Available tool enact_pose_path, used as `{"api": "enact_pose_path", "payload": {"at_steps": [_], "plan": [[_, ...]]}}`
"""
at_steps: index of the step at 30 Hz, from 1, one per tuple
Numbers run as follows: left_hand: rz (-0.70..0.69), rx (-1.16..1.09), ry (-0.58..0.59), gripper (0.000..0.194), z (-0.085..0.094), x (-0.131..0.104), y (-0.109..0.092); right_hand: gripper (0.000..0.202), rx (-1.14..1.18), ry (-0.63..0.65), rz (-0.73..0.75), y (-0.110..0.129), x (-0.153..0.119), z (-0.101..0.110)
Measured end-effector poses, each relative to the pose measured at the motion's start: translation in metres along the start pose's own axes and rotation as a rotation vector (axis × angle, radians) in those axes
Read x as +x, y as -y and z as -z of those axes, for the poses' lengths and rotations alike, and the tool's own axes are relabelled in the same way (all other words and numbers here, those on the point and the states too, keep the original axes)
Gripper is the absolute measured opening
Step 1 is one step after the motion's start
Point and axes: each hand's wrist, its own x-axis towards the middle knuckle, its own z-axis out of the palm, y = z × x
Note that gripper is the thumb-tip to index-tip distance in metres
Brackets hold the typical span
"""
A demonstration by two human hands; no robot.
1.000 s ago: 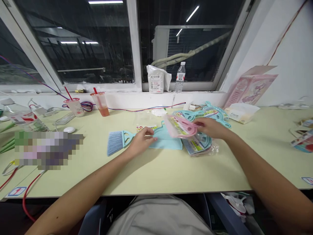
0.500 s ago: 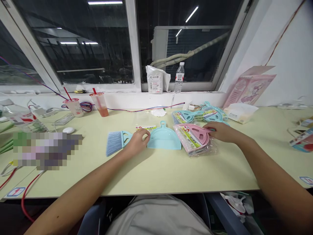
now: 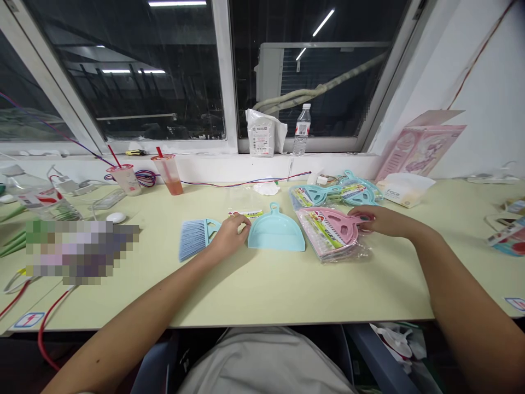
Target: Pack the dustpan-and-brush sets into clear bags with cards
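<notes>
My left hand (image 3: 230, 234) is closed over the handle end of a small hand brush (image 3: 193, 239) with blue-grey bristles; the fingers hide that end. Just right of its fingertips, a light blue dustpan (image 3: 276, 232) lies flat, handle pointing to the window. My right hand (image 3: 383, 220) grips the handle end of a pink dustpan-and-brush set (image 3: 333, 232) in clear plastic with a yellow-green label. The pink set lies on the table, right of the blue dustpan. Behind it are several packaged blue sets (image 3: 355, 191), partly overlapped by the pink one.
A label card (image 3: 248, 213) in clear wrap lies behind the blue dustpan. Two drink cups (image 3: 169, 175) with red straws stand at back left, near cables. A tissue pack (image 3: 404, 189) and a pink box (image 3: 422, 150) are at back right. A water bottle (image 3: 302, 131) stands on the sill.
My right hand has shifted slightly to the right, and the pink set has slid along with it. The left hand, brush and blue dustpan look the same.
</notes>
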Motion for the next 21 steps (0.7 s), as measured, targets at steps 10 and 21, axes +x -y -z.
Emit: {"api": "enact_pose_path", "payload": {"at_steps": [10, 21], "plan": [[0.017, 0.005, -0.031, 0.016, 0.005, 0.002, 0.002, 0.043, 0.064, -0.039, -0.011, 0.007, -0.013, -0.001], [0.053, 0.049, -0.057, 0.014, 0.01, 0.009, 0.022, 0.051, 0.092, -0.008, 0.014, 0.025, -0.01, -0.008]]}}
